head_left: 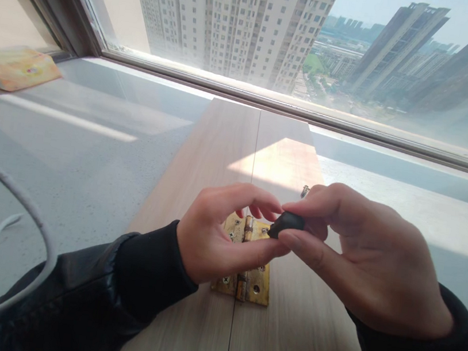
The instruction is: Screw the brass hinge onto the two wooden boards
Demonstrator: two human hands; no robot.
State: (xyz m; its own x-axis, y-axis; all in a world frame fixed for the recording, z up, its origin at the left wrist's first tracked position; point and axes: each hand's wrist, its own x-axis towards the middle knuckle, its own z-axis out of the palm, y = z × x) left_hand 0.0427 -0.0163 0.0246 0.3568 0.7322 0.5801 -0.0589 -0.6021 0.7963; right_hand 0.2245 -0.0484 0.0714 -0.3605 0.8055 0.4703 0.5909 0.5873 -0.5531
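A brass hinge [252, 283] with screws lies flat across the seam of two pale wooden boards [219, 156]. My right hand [362, 257] pinches a small dark object [287, 223], maybe a short tool's handle, just above the hinge; a bit of metal [304, 191] shows behind its fingers. My left hand [221, 235] curls beside it, fingertips touching the dark object and hovering over the hinge's upper part. Both arms wear black sleeves.
The boards rest on a grey stone windowsill [88, 161] under a large window [306, 34] facing tall buildings. A white cable [16, 203] loops at the left. A yellow packet [11, 67] lies at the far left.
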